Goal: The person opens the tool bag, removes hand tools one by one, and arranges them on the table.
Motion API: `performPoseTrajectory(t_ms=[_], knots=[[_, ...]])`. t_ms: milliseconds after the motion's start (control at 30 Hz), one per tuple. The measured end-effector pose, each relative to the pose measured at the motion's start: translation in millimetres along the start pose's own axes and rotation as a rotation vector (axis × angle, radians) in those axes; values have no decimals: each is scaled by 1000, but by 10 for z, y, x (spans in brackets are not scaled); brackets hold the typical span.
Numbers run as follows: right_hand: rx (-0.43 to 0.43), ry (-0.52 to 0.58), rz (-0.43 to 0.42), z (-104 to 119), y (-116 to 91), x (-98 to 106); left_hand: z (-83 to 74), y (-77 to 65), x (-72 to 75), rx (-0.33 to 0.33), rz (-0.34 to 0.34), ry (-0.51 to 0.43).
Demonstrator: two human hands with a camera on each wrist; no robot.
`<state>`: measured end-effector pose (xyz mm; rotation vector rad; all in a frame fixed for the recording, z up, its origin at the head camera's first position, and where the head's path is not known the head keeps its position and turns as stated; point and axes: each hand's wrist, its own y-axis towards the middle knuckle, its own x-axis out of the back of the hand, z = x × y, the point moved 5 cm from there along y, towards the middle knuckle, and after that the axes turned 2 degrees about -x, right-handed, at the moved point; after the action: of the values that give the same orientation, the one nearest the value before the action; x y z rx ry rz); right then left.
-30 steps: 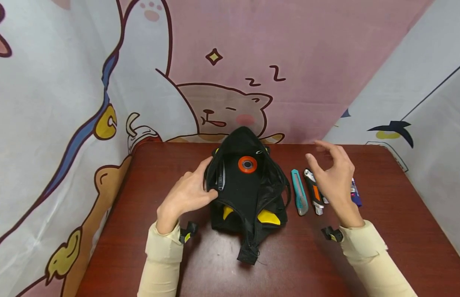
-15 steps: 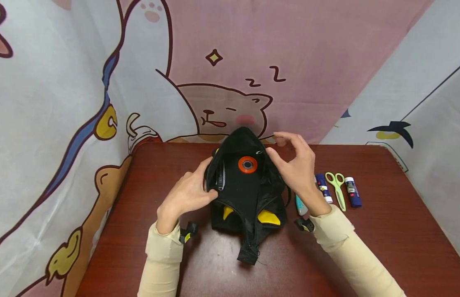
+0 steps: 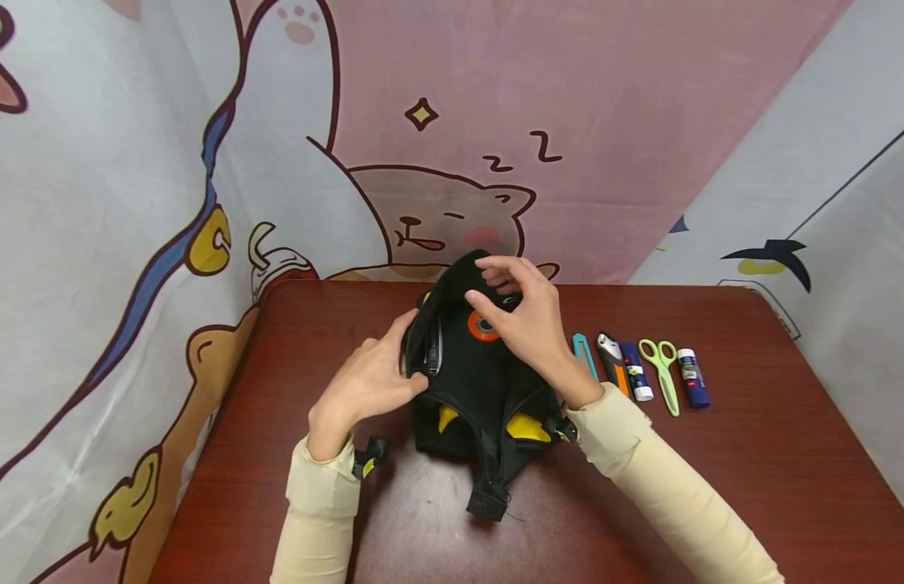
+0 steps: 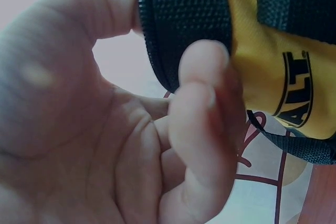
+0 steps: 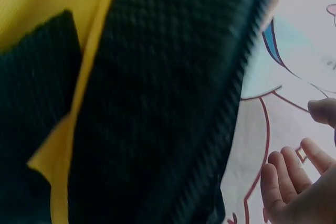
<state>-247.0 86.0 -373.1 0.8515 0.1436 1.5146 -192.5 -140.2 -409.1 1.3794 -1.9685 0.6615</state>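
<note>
A black and yellow zippered bag (image 3: 467,381) stands on the table with its mouth spread. Inside it lies an orange ring-shaped roll (image 3: 481,327) with a grey hub, partly covered by my right hand in the head view. My left hand (image 3: 368,381) grips the bag's left edge, and in the left wrist view its fingers (image 4: 202,114) curl round the zippered black rim (image 4: 184,14). Over the bag's opening hovers my right hand (image 3: 525,320), thumb and fingers apart and nothing between them. The right wrist view shows its fingers (image 5: 286,177) beyond the zipper edge.
Right of the bag lie a teal utility knife (image 3: 585,355), an orange and black utility knife (image 3: 613,361), a blue glue stick (image 3: 634,369), green-handled scissors (image 3: 664,373) and another glue stick (image 3: 693,377). A printed cloth (image 3: 605,122) hangs behind the table (image 3: 788,470).
My right hand has moved left from above the knives and glue sticks to over the bag's opening, uncovering the scissors and glue sticks. My left hand has kept its hold on the bag.
</note>
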Motion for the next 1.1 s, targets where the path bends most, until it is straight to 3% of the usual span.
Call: performPoseTrajectory(t_ms=[200,733,1100], knots=[[-2,-4,113,-65,-35,-216,-23,13,1,-11,3,5],[-156,-62,386,-644,-134,-500,-35,16,-10,-21,19,-16],[-234,-139,469,-917,-142,-588,3,-12,-35,-20,25,-36]])
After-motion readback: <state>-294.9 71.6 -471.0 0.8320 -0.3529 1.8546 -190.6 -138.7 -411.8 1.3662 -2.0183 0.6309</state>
